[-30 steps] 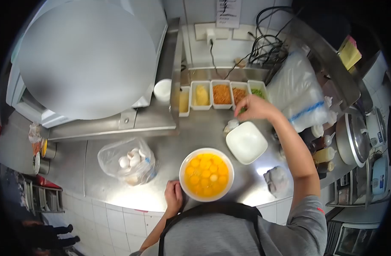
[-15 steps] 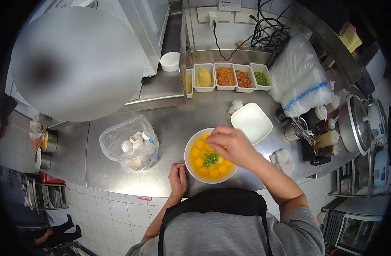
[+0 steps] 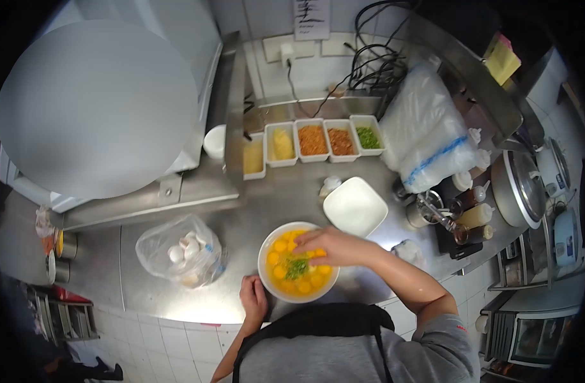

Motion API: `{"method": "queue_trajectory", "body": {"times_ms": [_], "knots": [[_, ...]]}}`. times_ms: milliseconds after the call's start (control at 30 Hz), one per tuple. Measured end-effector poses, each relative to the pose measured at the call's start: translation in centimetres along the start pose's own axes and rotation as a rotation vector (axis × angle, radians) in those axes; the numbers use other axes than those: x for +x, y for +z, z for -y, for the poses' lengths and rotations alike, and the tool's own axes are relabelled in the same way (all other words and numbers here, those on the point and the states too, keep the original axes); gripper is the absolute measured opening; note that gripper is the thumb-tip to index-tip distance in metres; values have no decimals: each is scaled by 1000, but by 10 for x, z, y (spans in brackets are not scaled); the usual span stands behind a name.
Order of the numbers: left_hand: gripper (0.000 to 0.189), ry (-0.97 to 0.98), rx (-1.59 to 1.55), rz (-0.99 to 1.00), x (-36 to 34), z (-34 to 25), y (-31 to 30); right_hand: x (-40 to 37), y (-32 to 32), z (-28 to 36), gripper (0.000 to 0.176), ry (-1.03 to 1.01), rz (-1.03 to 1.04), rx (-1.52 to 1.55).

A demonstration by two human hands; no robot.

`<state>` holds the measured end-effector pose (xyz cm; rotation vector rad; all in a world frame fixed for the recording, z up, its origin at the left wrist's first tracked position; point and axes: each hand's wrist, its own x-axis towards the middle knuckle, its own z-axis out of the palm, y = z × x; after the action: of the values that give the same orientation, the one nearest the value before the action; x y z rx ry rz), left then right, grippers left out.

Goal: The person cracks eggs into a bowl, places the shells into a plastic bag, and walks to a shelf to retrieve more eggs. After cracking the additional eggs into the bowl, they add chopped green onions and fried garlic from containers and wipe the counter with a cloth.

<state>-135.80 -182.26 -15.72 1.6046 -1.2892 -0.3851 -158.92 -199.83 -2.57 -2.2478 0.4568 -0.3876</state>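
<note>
A white bowl (image 3: 263, 281) of many raw eggs with whole yolks stands near the counter's front edge. A heap of chopped green onion (image 3: 297, 268) lies on the eggs. My right hand (image 3: 334, 247) is over the bowl's right side, fingers stretched down toward the green onion and apart from the thumb, with nothing visible in them. My left hand (image 3: 253, 297) rests at the counter edge just left of the bowl, its fingers curled in and apparently holding nothing. Right behind the bowl is a white square dish (image 3: 355, 207).
A clear plastic bag (image 3: 158, 246) of eggshells sits on the left. Small white tubs of toppings, one with chopped green onion (image 3: 368, 137), line the back. Plastic bags (image 3: 426, 127), squeeze bottles (image 3: 476, 216) and a rice cooker (image 3: 519, 188) crowd the right. A folded cloth (image 3: 409, 253) lies near the front.
My right hand's fingers have gone from pinched together to spread and lower over the eggs. The camera view has shifted. My left hand stays beside the bowl.
</note>
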Motion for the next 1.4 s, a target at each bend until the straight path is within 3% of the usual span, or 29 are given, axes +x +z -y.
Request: {"method": "queue_trajectory", "body": {"times_ms": [67, 100, 167, 233, 300, 400, 533, 733, 833, 967, 1100, 1333, 1400], "knots": [[8, -17, 0, -4, -2, 2, 1, 7, -48, -4, 32, 145, -158, 77], [8, -32, 6, -2, -2, 2, 1, 8, -69, -45, 29, 54, -291, -31], [9, -48, 16, 3, -2, 2, 1, 11, -126, -73, 31, 326, -470, -276], [9, -50, 24, 7, -3, 4, 1, 12, -167, -138, 36, 546, -503, -558], [8, -48, 42, -4, -4, 8, 2, 13, -185, -208, 38, 629, -456, -676], [8, -51, 80, -16, -3, 3, 3, 18, -181, -240, 38, 561, -378, -652], [8, -54, 81, -35, -3, 3, 5, 29, -174, -245, 28, 699, -202, -762], [8, -91, 90, -25, -5, 5, 5, 37, -177, -289, 19, 750, -392, -692], [7, -115, 91, -18, -7, 9, 5, 28, -197, -271, 22, 592, -389, -688], [7, -78, 93, -27, -6, 9, 6, 26, -207, -278, 32, 674, -551, -500], [7, -54, 85, -20, -3, 5, 6, 24, -212, -266, 27, 813, -668, -182], [8, -45, 61, 5, -2, 2, 2, 12, -215, -229, 22, 662, -799, 476], [8, -30, 66, 12, -1, 2, 0, 12, -203, -193, 22, 582, -683, 640]]}}
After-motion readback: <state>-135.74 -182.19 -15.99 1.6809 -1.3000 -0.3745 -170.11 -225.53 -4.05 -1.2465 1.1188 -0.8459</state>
